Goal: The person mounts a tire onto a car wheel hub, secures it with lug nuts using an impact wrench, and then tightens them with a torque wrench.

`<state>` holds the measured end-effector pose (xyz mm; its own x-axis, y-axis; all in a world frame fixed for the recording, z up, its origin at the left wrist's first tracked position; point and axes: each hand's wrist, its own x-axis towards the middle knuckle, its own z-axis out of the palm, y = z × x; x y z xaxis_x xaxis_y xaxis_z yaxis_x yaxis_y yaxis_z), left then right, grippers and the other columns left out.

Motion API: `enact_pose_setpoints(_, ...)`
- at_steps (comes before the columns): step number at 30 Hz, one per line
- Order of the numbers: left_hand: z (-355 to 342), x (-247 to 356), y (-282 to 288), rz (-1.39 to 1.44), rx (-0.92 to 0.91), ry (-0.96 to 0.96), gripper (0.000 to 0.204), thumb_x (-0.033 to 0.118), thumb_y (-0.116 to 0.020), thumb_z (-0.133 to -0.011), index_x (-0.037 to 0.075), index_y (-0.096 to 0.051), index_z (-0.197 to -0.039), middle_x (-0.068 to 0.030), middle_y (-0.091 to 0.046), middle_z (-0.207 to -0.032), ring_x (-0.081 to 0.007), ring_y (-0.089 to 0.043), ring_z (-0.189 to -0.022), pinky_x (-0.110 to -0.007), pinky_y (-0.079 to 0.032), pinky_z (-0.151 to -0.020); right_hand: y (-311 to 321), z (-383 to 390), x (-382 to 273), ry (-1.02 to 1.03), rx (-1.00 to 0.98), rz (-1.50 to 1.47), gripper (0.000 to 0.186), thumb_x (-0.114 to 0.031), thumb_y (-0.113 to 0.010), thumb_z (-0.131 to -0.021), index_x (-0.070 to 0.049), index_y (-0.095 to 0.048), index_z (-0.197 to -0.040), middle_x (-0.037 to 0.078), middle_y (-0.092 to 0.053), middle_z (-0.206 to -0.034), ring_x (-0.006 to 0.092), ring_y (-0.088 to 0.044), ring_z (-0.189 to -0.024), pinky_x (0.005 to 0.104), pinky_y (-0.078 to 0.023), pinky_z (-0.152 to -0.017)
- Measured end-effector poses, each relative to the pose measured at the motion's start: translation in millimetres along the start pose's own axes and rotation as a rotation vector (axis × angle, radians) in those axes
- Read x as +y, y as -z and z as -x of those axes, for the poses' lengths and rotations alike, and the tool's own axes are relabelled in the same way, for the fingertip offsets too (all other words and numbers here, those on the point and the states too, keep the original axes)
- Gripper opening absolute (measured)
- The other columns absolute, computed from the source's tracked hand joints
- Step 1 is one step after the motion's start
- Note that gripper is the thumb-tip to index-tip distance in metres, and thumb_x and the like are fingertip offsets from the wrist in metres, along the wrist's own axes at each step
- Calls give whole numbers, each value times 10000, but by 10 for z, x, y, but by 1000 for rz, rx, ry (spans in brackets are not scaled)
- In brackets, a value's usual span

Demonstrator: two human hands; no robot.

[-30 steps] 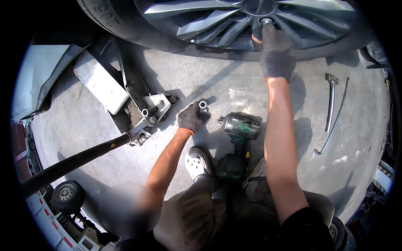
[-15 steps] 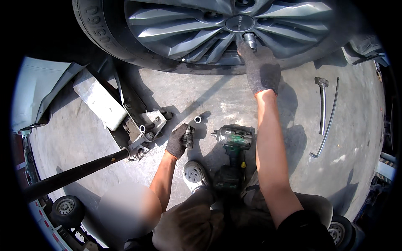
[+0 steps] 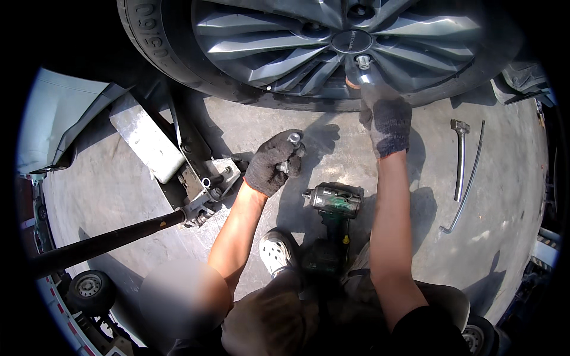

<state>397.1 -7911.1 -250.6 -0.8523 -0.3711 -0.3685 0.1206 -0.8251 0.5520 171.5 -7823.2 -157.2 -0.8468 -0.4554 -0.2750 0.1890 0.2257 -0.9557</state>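
Nearest to us, we count two smaller wheels at the edges of the scene, one on the left [image 3: 89, 286] and one, partly hidden, on the right [image 3: 474, 339]. One white shoe [image 3: 276, 252] with holes is on the grey floor [image 3: 504, 207]. Just to the right of it we see one green and black impact wrench [image 3: 335, 202].

A little farther, our left hand [image 3: 268, 163], in a dark glove, is curled around small metal pieces [image 3: 283, 167]; we count at least two, the exact number being hidden by the fingers. To the left is one floor jack [image 3: 222, 173] with one long black handle [image 3: 119, 239]. To the right lie one hammer [image 3: 461, 163] and one bent rod [image 3: 471, 178], side by side.

Farther, our gloved right hand [image 3: 390, 121] reaches to one large car wheel [image 3: 255, 50]. Its fingers are at one shiny metal piece [image 3: 363, 62], below the centre cap [image 3: 351, 41]; because of blur, we cannot tell if they pinch it. In the rim we count at least two dark recesses [image 3: 313, 28]; their contents are too small to tell.
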Motion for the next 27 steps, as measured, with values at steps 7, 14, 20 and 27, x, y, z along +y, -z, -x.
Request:
enact_pose_setpoints(7,121,85,-207,-49,60,-65,496,232,-620,-880,-38,-543,-1289,-113,-640,-923,-178,-596,-687,-301,-475,-602,137,340,135,308,-473,196,204,-136,-684,-859,20,-693,-989,88,-640,-699,123,-584,-558,260,-421,-477)
enact_pose_setpoints(14,125,242,-237,-31,145,-74,383,234,-563,-942,-25,-591,-1223,-116,-653,-901,-170,-597,-671,-271,-460,-555,-82,530,473,-261,-852,-420,273,-126,-623,-895,6,-674,-1129,84,-652,-793,141,-613,-662,250,-466,-543)
enact_pose_setpoints(20,117,284,-368,-164,82,55,338,266,-564,-946,-15,-617,-1127,-71,-600,-707,-154,-545,-529,-269,-391,-423,-71,506,603,64,-741,-64,382,-133,-756,-783,-5,-669,-1132,110,-701,-966,161,-652,-821,287,-512,-714)
enact_pose_setpoints(27,3,379,-616,-357,258,128,410,344,-550,-981,-34,-603,-1130,-41,-551,-610,-129,-476,-426,-248,-339,-366,-151,612,660,396,-410,107,323,-181,-734,-814,-19,-695,-1091,136,-725,-954,187,-695,-856,309,-537,-758)
